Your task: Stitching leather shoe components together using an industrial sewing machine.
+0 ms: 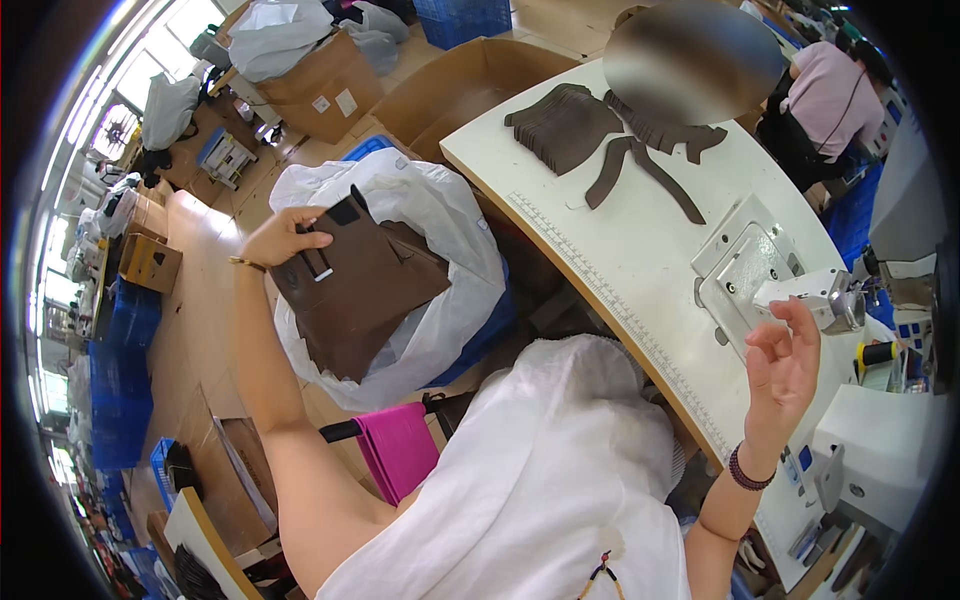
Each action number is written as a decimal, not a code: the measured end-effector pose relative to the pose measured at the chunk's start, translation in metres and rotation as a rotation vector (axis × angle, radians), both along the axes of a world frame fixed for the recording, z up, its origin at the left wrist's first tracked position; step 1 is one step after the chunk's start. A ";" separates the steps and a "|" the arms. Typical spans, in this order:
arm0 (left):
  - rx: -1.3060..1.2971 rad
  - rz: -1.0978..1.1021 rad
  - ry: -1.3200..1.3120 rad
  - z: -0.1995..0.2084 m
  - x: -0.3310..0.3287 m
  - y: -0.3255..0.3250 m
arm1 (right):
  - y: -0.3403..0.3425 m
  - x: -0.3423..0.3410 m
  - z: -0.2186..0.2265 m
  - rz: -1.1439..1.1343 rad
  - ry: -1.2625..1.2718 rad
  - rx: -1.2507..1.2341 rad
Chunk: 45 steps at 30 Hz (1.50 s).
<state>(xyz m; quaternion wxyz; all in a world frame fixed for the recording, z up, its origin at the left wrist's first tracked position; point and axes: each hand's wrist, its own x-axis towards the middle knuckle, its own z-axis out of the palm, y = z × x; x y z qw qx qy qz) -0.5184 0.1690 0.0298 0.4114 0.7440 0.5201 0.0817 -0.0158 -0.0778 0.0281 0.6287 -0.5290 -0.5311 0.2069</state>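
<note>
My left hand (278, 238) pinches a flat dark brown leather-like piece (345, 240), thumb on top and fingers behind its edge. This piece is over a white plastic bag (470, 235) that lines a blue bin; more brown pieces (385, 305) show beneath it in the bag. To the right, my right hand (785, 365) is raised above the white worktable (590, 235), fingers loosely bent and apart, with nothing in them. It is beside the sewing machine's metal plate (750, 270) and white arm (815, 295).
On the table's far part lie a stack of brown cut pieces (565, 130), another brown stack (665, 125) and curved brown strips (650, 175). Cardboard boxes (320, 90) stand behind the bag. A bright pink item (395, 450) hangs by my seat. Another person (825, 100) sits at the far right.
</note>
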 end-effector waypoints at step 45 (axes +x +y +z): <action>-0.280 -1.826 1.316 -0.212 0.435 -0.046 | -0.533 0.019 -0.204 -1.954 0.055 -0.831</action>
